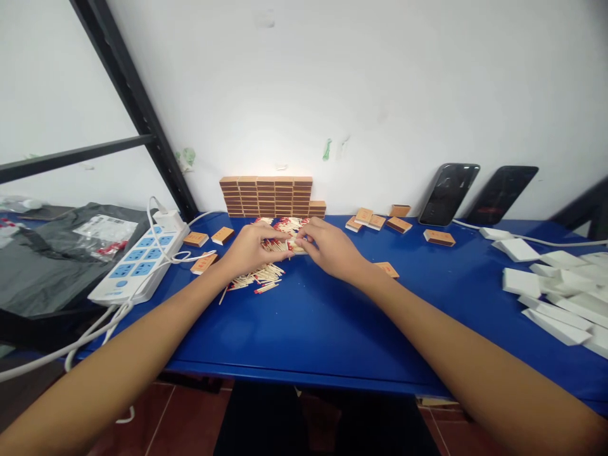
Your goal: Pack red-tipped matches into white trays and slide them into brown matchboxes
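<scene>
Head view: we list one heap of loose red-tipped matches (266, 273) on the blue table (304, 329), lying beneath and between the hands and spilling to the near left. Left hand (263, 247): at the heap's left part, thumb and forefinger spread fairly wide, matches visible in the gap; we cannot tell whether the fingertips grip anything. Right hand (327, 248): at the heap's right edge, fingertips drawn narrow; we cannot tell whether a match sits between them. Between the two sets of fingertips we note a small pale piece (297, 246), partly hidden. Just beyond the heap, on the far side: a stack of matchboxes (268, 197), against the wall. We enter also a single matchbox (387, 270) near the right wrist, a power strip (137, 266) at left, and white box pieces (560, 310) at far right, well apart from both hands.
</scene>
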Motion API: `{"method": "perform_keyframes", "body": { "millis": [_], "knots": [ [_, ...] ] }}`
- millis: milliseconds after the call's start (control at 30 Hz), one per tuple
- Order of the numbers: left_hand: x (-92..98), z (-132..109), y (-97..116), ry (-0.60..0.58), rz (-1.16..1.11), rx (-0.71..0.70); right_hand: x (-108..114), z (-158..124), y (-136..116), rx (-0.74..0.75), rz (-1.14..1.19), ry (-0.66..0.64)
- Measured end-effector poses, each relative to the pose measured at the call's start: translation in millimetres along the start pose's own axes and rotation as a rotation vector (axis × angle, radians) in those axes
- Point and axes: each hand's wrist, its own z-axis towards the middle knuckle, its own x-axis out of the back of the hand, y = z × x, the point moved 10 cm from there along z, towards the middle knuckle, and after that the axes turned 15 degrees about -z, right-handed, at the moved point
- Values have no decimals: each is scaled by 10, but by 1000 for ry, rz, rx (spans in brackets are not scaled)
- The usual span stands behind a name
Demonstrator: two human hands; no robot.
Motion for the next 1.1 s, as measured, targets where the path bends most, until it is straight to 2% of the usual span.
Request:
{"method": "perform_keyframes", "body": {
  "millis": [167,267,367,500,833,967,1100],
  "knots": [
    [184,-4,-88,144,115,79,42,-4,211,-149,12,57],
    [296,2,-95,214,181,96,-113,-13,247,-248,31,-19],
    [352,9,-95,237,225,102,-291,-22,154,-293,40,-100],
    [338,14,-77,224,225,86,-390,-9,0,-251,13,-162],
    [289,27,-56,178,216,85,-278,-124,112,-168,-7,-314],
    [274,16,-95,164,216,93,-249,-127,186,-90,33,-316],
    [249,13,-109,148,214,108,-200,-79,284,-69,44,-245]
  ]
}}
